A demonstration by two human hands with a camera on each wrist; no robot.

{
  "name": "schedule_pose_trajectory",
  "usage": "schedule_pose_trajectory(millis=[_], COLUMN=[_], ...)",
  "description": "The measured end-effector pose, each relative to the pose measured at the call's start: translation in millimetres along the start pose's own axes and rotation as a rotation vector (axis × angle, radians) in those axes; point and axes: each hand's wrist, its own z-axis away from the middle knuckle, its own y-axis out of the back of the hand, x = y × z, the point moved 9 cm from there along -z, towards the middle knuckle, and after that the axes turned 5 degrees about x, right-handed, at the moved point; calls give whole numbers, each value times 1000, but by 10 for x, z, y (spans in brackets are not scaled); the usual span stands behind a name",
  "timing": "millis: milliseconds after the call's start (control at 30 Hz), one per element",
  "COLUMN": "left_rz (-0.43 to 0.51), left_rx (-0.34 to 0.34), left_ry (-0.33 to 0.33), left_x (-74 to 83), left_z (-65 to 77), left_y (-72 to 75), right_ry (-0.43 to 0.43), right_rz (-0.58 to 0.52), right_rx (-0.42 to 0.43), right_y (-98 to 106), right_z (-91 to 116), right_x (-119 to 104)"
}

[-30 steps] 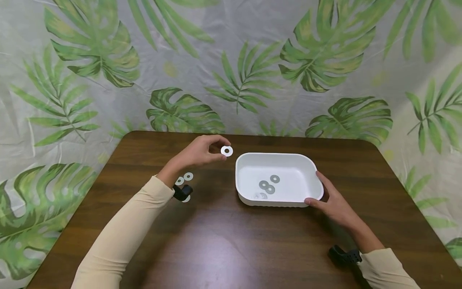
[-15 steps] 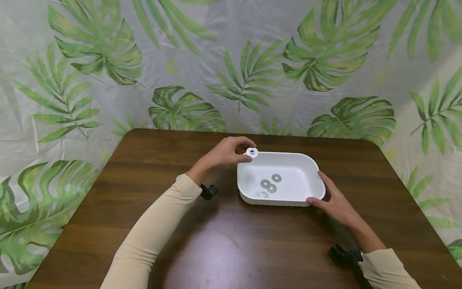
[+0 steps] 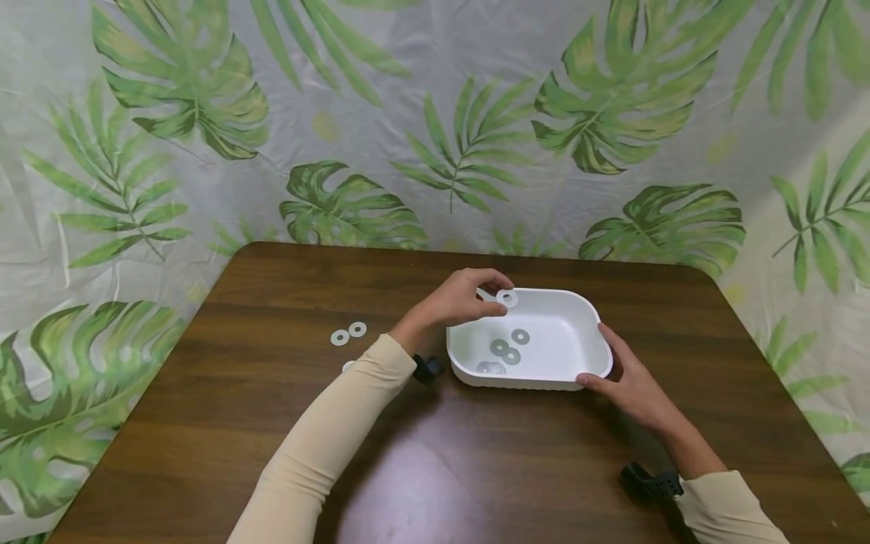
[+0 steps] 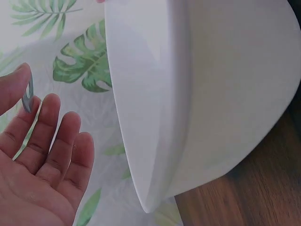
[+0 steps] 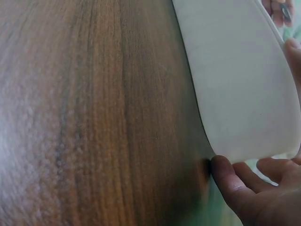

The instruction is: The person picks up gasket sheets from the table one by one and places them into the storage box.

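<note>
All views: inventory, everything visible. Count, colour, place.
Backdrop: 1, pale with green leaves, behind table
Table: 1, brown, under tub
Tub: 1, white, on table
Tub washers: at least 5, grey, inside tub
Table washers: 3 visible, pale grey, one partly hidden by a sleeve
Held washer: 1, pale, near tub's far rim
Bands: 2, black, on wrists
Sleeves: 2, cream, on arms
Left hand: 1, bare, pinching washer
Right hand: 1, bare, gripping tub's right end

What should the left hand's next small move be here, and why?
Probably ease the pinched washer down inside the white container and let go: the left hand holds it up by the container's far rim, several grey washers already lie inside, and the right hand grips the container's right end.
</note>
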Motion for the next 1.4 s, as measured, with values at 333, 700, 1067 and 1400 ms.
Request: schedule_pose_trajectory(millis=[333, 700, 1067, 1400], left_rz=[-6, -4, 5, -5], left_rx=[-1, 52, 170, 212], left_ry=[-7, 2, 33, 10], left_x=[44, 81, 6, -20], left_z=[1, -12, 277, 671], left_y=[-11, 37, 480, 751], right_ry=[20, 30, 38, 26], right_rz=[-9, -33, -33, -20], right_rx=[7, 2, 1, 2], right_y=[7, -37, -4, -1], right_z=[9, -1, -2, 7], right_x=[-53, -44, -62, -19])
